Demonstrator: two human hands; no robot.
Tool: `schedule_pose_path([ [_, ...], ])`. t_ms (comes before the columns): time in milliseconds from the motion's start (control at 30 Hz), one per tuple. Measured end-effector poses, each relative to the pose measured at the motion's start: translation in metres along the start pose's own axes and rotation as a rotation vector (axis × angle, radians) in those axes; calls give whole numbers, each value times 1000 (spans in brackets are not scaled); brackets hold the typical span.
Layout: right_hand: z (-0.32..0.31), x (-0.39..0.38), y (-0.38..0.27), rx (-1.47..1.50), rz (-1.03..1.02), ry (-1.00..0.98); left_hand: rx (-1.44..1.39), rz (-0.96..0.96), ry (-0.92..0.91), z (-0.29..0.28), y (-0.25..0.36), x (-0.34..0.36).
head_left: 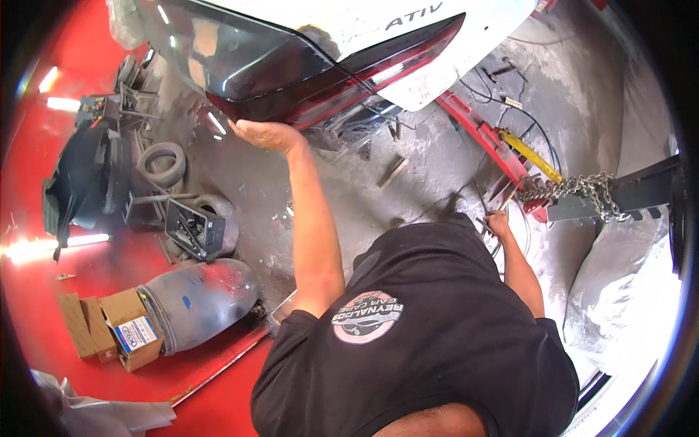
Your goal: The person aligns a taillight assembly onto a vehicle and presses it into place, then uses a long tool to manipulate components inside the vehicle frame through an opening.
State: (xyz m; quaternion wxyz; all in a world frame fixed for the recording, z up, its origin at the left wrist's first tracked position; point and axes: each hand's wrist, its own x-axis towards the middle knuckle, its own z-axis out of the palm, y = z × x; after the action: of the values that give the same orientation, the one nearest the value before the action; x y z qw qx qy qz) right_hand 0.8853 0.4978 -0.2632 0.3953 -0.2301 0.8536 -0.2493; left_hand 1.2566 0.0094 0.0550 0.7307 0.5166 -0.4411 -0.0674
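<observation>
My left hand [268, 136] reaches up to the lower edge of a dark red car tail light [306, 102]. Its fingers are stretched out, and the palm lies against or just beneath that edge; which, I cannot tell. Beside the lamp runs the white car body [502, 25], with a dark glossy panel [255, 51] at the left. Low on my right, my right hand [499, 223] is closed around a thin tool, its kind too small to make out. A red metal beam [484, 135] and a chain [582, 191] are close to it.
A yellow cylinder [531, 155] lies along the red beam, near a dark steel arm [611, 197]. At left are a tire [162, 164], a black crate [195, 227], a grey drum [207, 298] and a cardboard box [131, 328]. A wood piece [393, 172] lies on the floor.
</observation>
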Motion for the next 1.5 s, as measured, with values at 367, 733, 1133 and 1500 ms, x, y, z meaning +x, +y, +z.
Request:
schedule_pose_path([
  [367, 21, 39, 103, -849, -779, 60, -146, 10, -25, 9, 4, -3],
  [733, 16, 57, 66, -722, -571, -80, -171, 67, 19, -12, 2, 18],
  [1133, 31, -16, -12, 76, -54, -24, -275, -43, -64, -7, 3, 16],
  [1500, 40, -17, 68, -22, -263, -7, -203, 37, -80, 1, 0, 11],
])
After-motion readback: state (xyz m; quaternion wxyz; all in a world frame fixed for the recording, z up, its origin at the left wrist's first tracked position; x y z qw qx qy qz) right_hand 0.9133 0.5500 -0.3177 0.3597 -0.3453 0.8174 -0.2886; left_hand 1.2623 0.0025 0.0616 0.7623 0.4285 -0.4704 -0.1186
